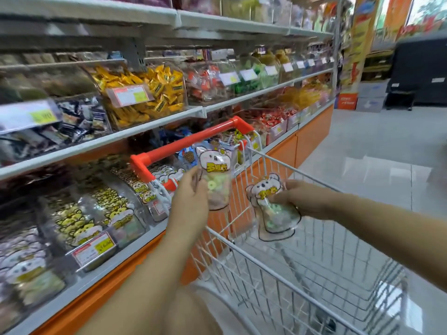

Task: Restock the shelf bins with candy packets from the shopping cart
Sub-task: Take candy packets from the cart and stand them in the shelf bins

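Observation:
My left hand (189, 197) grips a clear bear-shaped candy packet (216, 169) upright, just past the cart's red handle (193, 139) and in front of the lowest shelf. My right hand (300, 198) holds a second bear-shaped candy packet (271, 209) over the white wire shopping cart (302, 269). Clear shelf bins (101, 213) on the bottom shelf at the left hold similar packets with yellow labels.
Shelves of clear candy bins (145, 93) run along the left, with an orange base panel (312, 136) below. Open tiled floor (375, 153) lies to the right. A dark counter (420, 68) and boxes stand far right at the aisle's end.

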`<action>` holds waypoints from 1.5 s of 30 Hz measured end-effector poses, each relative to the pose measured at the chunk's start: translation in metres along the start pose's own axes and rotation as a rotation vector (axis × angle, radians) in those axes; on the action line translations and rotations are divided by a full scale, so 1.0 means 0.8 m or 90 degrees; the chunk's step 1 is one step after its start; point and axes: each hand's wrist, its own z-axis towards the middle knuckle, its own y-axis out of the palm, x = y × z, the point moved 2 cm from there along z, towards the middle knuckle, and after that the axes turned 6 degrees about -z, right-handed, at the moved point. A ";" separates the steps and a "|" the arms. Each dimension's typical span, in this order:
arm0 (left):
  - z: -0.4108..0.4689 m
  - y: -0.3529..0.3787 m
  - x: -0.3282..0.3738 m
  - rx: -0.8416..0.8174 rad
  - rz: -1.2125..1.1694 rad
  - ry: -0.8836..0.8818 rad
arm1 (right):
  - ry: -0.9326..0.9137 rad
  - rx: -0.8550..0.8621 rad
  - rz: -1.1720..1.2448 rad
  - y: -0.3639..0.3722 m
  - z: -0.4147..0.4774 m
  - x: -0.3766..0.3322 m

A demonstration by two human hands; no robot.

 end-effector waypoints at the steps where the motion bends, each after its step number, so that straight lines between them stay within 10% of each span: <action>1: 0.002 -0.011 0.003 0.039 -0.079 -0.046 | -0.040 0.026 0.050 -0.006 -0.001 -0.024; 6: -0.001 -0.077 0.018 0.093 -0.388 -0.193 | -0.177 -0.010 0.177 0.029 -0.008 -0.134; 13: -0.044 -0.208 -0.014 0.211 -0.254 -0.177 | -0.248 -0.176 0.132 0.203 -0.007 -0.230; 27: -0.123 -0.477 -0.095 0.481 0.102 -0.141 | -0.397 -0.161 0.020 0.483 0.056 -0.255; 45: -0.070 -0.499 -0.155 0.277 0.333 -0.173 | -0.562 -0.172 -0.405 0.530 0.124 -0.280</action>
